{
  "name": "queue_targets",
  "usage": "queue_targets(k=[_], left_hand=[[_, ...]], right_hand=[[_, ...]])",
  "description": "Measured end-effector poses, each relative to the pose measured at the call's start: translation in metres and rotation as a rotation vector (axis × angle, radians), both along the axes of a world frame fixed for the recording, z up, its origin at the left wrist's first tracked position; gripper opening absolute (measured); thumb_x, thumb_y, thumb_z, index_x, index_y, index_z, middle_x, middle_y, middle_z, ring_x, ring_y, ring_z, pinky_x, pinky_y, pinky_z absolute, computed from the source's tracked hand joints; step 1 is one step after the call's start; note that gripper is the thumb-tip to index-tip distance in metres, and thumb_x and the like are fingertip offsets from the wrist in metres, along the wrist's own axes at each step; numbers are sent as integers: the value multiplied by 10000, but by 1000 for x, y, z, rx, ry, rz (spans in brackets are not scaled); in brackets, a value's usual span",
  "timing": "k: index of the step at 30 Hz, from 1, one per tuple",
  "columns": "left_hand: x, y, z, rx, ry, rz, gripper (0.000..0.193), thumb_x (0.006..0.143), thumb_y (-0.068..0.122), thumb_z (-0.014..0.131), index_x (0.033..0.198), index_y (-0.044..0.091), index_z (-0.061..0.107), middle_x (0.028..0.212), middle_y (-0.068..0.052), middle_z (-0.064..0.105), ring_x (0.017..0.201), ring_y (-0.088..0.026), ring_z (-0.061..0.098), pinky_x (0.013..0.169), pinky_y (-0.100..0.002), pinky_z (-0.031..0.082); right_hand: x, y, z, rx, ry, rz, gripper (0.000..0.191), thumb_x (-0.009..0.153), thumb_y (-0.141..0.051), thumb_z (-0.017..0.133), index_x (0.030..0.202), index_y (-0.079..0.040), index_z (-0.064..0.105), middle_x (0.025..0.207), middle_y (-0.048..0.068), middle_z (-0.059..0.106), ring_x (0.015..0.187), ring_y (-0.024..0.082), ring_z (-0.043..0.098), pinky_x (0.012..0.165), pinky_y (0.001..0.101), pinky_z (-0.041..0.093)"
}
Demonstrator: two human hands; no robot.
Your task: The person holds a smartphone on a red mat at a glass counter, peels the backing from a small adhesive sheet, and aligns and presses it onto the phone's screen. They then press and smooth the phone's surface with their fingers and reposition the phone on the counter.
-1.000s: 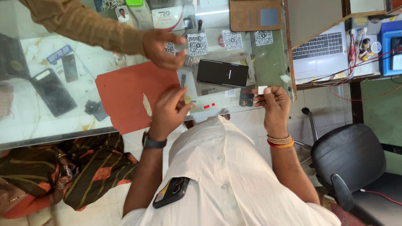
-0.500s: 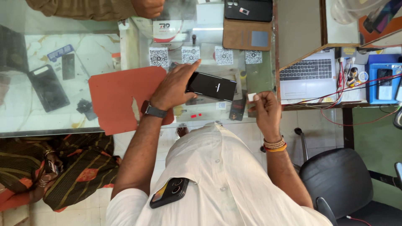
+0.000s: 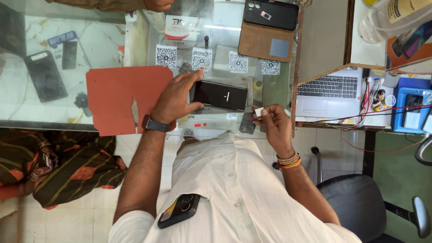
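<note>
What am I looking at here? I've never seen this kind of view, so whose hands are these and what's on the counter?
There is no machine: a person's head-worn camera looks down at their own two bare hands over a glass-topped counter. The left hand, with a wristwatch, grips a black rectangular smartphone lying on the glass. The right hand, with bangles on its wrist, pinches a small white square piece. Around them lie a torn orange-red mat, square black-and-white code stickers, a brown wallet-style phone case and an open silver laptop. Another person's hand shows at the top edge.
</note>
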State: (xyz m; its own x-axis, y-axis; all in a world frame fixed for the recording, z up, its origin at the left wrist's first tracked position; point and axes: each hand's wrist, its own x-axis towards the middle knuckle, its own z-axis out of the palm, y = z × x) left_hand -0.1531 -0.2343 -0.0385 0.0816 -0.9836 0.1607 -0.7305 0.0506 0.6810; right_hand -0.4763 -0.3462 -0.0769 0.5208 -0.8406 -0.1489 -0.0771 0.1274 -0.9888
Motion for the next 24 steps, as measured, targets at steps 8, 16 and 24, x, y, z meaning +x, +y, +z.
queue_targets(k=[8,16,24], left_hand=[[6,10,2,-78,-75,36,1008,683,289,940,1525,86,426,1383,-161,606,1302,-398,512,1105,-494,415],[21,18,-3,-84,-67,-17,950,712,276,917,1516,77,454,1377,-164,597,1312,-374,516,1118,-487,419],[27,19,-11,-125,-39,-48,947,699,231,937,1510,71,475,1387,-145,613,1316,-363,523,1105,-480,426]], right_hand=[[25,18,5,2,-13,-133,116,1065,-75,552,1049,39,568,1111,185,740,898,161,726,759,300,627],[47,52,12,-27,-65,-250,114,1070,-73,550,1045,39,546,1096,180,713,989,178,752,849,319,651],[57,70,5,-1,-83,-340,119,1090,-79,541,1063,35,561,1114,186,738,1011,174,740,886,303,632]])
